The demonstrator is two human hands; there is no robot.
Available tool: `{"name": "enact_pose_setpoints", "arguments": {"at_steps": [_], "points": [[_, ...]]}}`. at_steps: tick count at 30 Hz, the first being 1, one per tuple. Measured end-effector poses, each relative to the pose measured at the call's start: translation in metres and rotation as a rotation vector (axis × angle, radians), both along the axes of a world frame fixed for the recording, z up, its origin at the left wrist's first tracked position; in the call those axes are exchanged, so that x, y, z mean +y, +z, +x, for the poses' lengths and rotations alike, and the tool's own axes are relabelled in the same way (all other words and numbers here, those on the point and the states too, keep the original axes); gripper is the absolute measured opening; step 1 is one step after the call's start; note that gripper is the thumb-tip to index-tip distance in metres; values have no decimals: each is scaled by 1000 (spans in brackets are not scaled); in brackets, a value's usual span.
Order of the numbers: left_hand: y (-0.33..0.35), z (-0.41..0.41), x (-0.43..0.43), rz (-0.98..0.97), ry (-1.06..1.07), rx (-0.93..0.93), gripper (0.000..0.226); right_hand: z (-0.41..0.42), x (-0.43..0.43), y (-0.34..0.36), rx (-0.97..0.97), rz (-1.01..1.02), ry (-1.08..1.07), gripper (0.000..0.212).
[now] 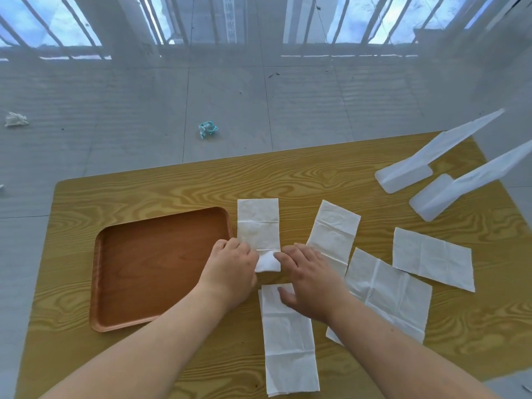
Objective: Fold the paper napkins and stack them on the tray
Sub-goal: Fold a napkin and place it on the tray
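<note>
A brown wooden tray (pixel 121 283) lies on the left of the table with nothing on it. Just right of it a long white napkin (pixel 258 223) lies flat, its near end lifted and curled. My left hand (pixel 230 266) pinches that near end from the left. My right hand (pixel 308 277) holds it from the right with its fingertips, the thumb resting over another long napkin (pixel 288 344) that lies nearer me. Three more napkins lie to the right: one (pixel 334 231) angled, one (pixel 388 295) wider, one (pixel 431 257) farthest right.
Two white plastic stands (pixel 403 174) (pixel 434 203) rest at the table's far right corner. The yellow wood-grain table (pixel 144 194) ends at a far edge, with tiled floor beyond. On that floor lie a crumpled teal wrapper (pixel 207 129) and a crumpled white paper (pixel 15 119).
</note>
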State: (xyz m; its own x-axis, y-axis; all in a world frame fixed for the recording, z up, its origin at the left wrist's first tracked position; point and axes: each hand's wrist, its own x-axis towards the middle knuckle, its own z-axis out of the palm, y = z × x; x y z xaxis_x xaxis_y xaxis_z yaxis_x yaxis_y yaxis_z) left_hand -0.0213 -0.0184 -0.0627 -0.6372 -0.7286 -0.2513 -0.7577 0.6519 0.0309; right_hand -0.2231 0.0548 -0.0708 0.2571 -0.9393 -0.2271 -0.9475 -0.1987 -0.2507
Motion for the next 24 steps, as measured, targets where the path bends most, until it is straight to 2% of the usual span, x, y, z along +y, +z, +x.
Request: {"name": "enact_pose_setpoints", "arguments": {"at_steps": [2, 3, 6, 7, 11, 13, 15, 18, 21, 24], "points": [[7, -1, -5, 35, 62, 59, 21, 4, -6, 3, -11, 13, 11, 66], [10, -1, -7, 54, 87, 87, 22, 6, -10, 5, -12, 18, 10, 60], [21, -1, -15, 103, 129, 153, 26, 15, -28, 14, -83, 37, -88, 22], [23, -1, -18, 103, 143, 179, 27, 17, -34, 17, -135, 56, -161, 16], [28, 6, -25, -9, 225, 318, 39, 15, -60, 23, -228, 116, -354, 19], [25, 8, -25, -91, 177, 337, 35, 12, -70, 23, -218, 109, -406, 20], [19, 8, -23, -135, 38, 275, 26, 8, -73, 23, -190, 15, -441, 32], [9, 4, -21, -134, -115, 113, 25, 5, -68, 18, -151, -95, -284, 34], [2, -3, -21, -88, -111, 4, 30, 8, -59, 9, -38, 1, -24, 29], [-3, -12, -24, -92, -82, -13, 24, 7, -52, 2, -18, 47, 32, 30]]}}
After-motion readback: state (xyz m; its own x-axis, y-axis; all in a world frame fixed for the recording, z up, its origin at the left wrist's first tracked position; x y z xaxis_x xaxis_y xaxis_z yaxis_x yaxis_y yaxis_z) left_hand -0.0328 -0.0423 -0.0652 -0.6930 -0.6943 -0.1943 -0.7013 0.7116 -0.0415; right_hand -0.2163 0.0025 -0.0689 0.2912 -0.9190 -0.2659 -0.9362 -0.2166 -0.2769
